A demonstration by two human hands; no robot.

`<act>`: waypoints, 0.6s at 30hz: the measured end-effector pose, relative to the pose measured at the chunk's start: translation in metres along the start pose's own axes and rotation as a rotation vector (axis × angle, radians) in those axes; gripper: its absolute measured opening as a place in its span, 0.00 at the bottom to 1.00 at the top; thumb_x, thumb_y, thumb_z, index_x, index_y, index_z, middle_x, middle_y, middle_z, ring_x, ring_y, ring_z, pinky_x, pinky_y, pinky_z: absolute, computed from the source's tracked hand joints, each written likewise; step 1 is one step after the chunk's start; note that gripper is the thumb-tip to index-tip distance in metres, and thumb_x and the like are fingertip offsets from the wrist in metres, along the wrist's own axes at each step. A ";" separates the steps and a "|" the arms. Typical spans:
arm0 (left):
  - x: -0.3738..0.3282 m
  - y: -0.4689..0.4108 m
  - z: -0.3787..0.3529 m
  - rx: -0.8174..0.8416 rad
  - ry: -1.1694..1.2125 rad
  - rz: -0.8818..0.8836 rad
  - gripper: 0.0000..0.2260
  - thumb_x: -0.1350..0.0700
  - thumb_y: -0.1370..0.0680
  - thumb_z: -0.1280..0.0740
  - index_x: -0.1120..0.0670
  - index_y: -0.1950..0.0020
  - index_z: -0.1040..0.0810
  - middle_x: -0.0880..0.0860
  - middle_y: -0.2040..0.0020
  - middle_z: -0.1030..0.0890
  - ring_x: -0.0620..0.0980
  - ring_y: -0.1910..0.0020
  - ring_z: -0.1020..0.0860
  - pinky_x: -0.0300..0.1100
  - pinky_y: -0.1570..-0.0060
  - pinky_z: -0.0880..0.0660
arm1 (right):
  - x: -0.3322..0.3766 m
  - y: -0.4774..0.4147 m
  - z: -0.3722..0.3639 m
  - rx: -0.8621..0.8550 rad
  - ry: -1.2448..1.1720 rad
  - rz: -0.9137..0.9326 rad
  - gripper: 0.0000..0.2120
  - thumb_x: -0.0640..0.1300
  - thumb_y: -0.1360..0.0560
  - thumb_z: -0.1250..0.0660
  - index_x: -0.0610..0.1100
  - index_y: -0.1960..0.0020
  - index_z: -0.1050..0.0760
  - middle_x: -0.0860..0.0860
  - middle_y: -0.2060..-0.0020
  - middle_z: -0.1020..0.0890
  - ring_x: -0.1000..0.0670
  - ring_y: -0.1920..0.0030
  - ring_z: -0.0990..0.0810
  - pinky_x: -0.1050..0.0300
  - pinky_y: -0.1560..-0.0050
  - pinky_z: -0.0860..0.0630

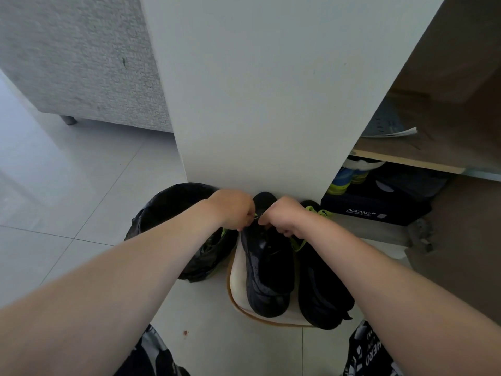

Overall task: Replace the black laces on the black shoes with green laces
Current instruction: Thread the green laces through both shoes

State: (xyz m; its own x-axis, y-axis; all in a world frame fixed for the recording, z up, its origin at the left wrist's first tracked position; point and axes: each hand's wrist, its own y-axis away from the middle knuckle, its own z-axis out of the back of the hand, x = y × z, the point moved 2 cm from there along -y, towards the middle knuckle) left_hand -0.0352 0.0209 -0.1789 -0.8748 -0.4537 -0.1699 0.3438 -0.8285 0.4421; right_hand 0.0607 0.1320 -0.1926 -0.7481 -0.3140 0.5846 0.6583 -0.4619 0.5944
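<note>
Two black shoes stand side by side on the floor, toes toward a white panel. The left black shoe (267, 270) rests on a small white stool (238, 278); the right black shoe (321, 291) stands beside it. My left hand (234, 208) and my right hand (283, 215) meet over the left shoe's front, each pinching a green lace (298, 244). One end of the lace trails down under my right hand, another shows below my left hand. More green lace (318, 212) lies on the right shoe's front.
A bin lined with a black bag (173, 213) stands left of the shoes. A white panel (271, 104) rises just behind them. A dark shoe box (379, 210) and colourful shoes (347, 179) sit on the lower shelf at right. A grey sofa (81, 63) is far left.
</note>
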 end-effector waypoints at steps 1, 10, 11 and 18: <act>-0.002 0.000 0.002 -0.018 -0.069 -0.024 0.09 0.55 0.22 0.38 0.50 0.53 0.17 0.46 0.56 0.16 0.50 0.53 0.21 0.42 0.61 0.29 | 0.000 -0.001 0.000 0.001 0.003 0.004 0.13 0.41 0.26 0.28 0.34 0.45 0.19 0.45 0.66 0.24 0.49 0.74 0.35 0.60 0.73 0.38; -0.009 -0.009 0.003 -0.027 -0.355 -0.020 0.10 0.54 0.20 0.40 0.51 0.51 0.19 0.51 0.54 0.20 0.55 0.53 0.21 0.44 0.62 0.30 | 0.001 -0.002 0.001 0.031 0.036 0.005 0.04 0.40 0.25 0.29 0.38 0.54 0.20 0.46 0.65 0.20 0.50 0.74 0.35 0.61 0.73 0.38; -0.009 -0.008 0.003 -0.041 -0.340 -0.027 0.10 0.53 0.20 0.40 0.51 0.50 0.19 0.51 0.53 0.20 0.55 0.52 0.21 0.44 0.61 0.30 | 0.001 -0.003 0.001 0.029 0.039 0.008 0.04 0.40 0.25 0.29 0.39 0.54 0.20 0.46 0.64 0.20 0.50 0.74 0.35 0.61 0.73 0.38; 0.001 -0.008 0.004 -0.156 -0.016 -0.035 0.05 0.55 0.22 0.35 0.47 0.52 0.20 0.46 0.56 0.16 0.48 0.52 0.20 0.41 0.59 0.28 | 0.002 -0.003 0.003 0.022 0.096 0.060 0.03 0.39 0.27 0.33 0.41 0.58 0.21 0.45 0.65 0.21 0.48 0.74 0.34 0.62 0.73 0.37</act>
State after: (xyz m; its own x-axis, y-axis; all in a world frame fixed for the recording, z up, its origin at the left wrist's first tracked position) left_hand -0.0402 0.0284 -0.1787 -0.8920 -0.4196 -0.1680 0.3611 -0.8851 0.2935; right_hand 0.0573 0.1356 -0.1913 -0.7113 -0.4187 0.5645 0.7028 -0.4217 0.5728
